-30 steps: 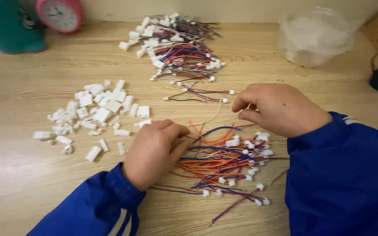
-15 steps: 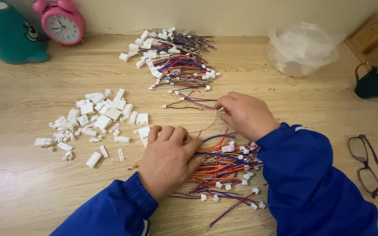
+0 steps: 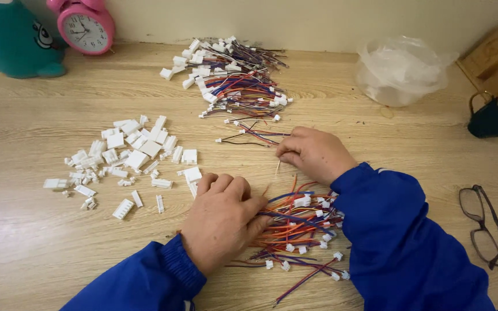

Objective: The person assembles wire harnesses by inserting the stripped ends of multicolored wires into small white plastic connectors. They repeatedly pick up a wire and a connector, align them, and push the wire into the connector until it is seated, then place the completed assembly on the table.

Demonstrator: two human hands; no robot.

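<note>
Wire sorting on wooden worktop (image 3: 41,115)

Loose white connector housings (image 3: 128,155) lie left; left hand (image 3: 223,222) rests flat, pinning the coloured wire bundle (image 3: 301,230); right hand (image 3: 312,152) pinches one thin wire (image 3: 278,167), drawn clear of the bundle; glasses (image 3: 482,227) far right.

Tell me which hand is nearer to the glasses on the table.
Right. The right hand lies left of the glasses, partway across the table. The left hand is farther left still, resting on the loose wires.
</note>
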